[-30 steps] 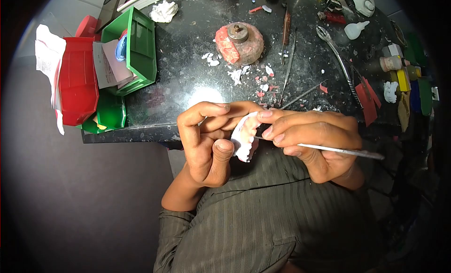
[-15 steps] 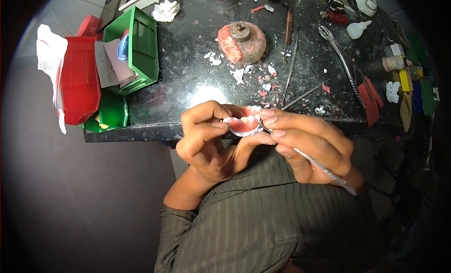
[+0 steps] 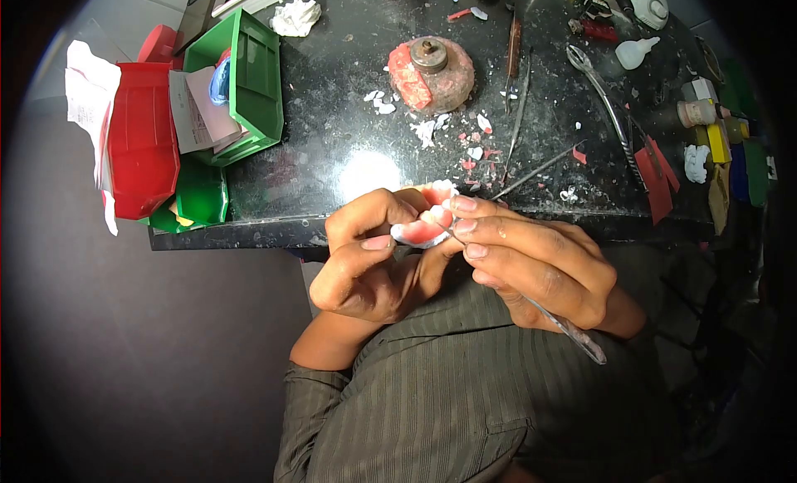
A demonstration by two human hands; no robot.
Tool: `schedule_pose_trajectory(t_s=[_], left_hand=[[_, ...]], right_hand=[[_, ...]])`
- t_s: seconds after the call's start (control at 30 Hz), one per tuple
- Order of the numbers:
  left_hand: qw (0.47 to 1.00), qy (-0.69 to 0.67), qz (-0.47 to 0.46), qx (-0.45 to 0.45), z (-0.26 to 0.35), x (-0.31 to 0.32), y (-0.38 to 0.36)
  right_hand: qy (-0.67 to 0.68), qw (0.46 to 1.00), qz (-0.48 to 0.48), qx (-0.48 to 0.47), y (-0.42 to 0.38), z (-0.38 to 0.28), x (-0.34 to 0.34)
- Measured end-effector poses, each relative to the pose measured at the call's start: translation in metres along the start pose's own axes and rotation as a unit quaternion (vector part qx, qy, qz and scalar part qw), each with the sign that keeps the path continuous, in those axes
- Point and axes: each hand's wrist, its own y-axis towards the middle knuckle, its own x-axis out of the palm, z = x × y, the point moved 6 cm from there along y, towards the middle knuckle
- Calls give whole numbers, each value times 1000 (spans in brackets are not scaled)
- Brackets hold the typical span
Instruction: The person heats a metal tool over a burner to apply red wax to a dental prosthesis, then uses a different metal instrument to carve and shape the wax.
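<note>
Fingers and thumb of my left hand [image 3: 369, 254] are closed round a dental model [image 3: 425, 230], a white plaster cast with pink wax and pale teeth. It is held just in front of the bench edge. My right hand [image 3: 544, 263] grips a thin metal wax carver [image 3: 573, 338] like a pen. The carver's tip meets the right side of the model near the teeth, and its wider end sticks out below my palm. Right fingertips also touch or nearly touch the model; part of the cast is hidden behind them.
Beyond my hands stands a round spirit lamp [image 3: 431, 72] with pink wax on it, amid wax and plaster scraps [image 3: 425, 132]. Thin metal tools [image 3: 519, 113] and a pair of pliers [image 3: 610, 109] lie to the right, near pink wax sheets [image 3: 657, 180]. Green bins [image 3: 257, 76] and a red bin [image 3: 143, 142] are at left.
The dental model has tilted and turned in my left hand. My right hand has shifted slightly left, and the carver's rear end has swung left and down.
</note>
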Motion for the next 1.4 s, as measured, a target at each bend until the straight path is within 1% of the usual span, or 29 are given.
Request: schedule_pose_trajectory(t_s=[0.2,0.27,0.3,0.37,0.4,0.43,0.47,0.5,0.53,0.57,0.6,0.63,0.67,0.7,0.77,0.87,1.0,1.1,1.2,1.3,1.4], left_hand=[[1000,9,2,17,0,0,-2],[999,26,-5,37,3,3,0],[999,27,-5,37,4,3,0],[1000,13,-11,-1,1,4,0],[999,17,-39,2,2,4,4],[996,-76,-26,-32,-3,3,2],[981,-181,-18,-71,-8,3,0],[953,-283,-9,-109,-10,3,1],[914,-360,24,-183,-14,4,-1],[869,-424,10,-254,-16,6,-1],[834,-469,24,-290,-16,8,1],[794,-512,38,-325,-17,12,0],[795,-510,35,-326,-18,14,1],[787,-519,31,-332,-19,15,1],[788,-519,30,-330,-19,14,0],[796,-512,46,-319,-19,15,1],[789,-539,34,-295,-20,16,-1],[797,-531,37,-285,-20,16,0],[791,-543,40,-280,-20,15,-1],[776,-555,54,-296,-21,16,-2],[769,-573,44,-280,-21,16,-3]], right_hand=[[-11,1000,-3,9,6,-4,-4],[2,998,-27,60,8,-2,-6],[2,998,-27,60,8,-1,-7],[39,996,-53,64,8,1,-6],[56,994,-44,87,8,3,-9],[72,991,-36,109,7,5,-13],[94,989,8,113,6,10,-18],[103,990,9,99,5,14,-23],[122,987,15,102,5,15,-23],[142,984,21,104,5,16,-22],[147,984,20,103,6,16,-19],[132,988,-10,78,8,12,-13],[116,991,-40,52,9,8,-6],[119,991,-41,50,9,8,-4],[142,986,-47,74,6,11,1],[151,986,-40,66,4,13,4],[159,984,-36,66,3,14,5],[152,985,-43,67,4,14,6],[138,987,-48,74,4,14,6],[131,987,-45,84,6,14,6],[125,987,-49,84,7,14,5]])
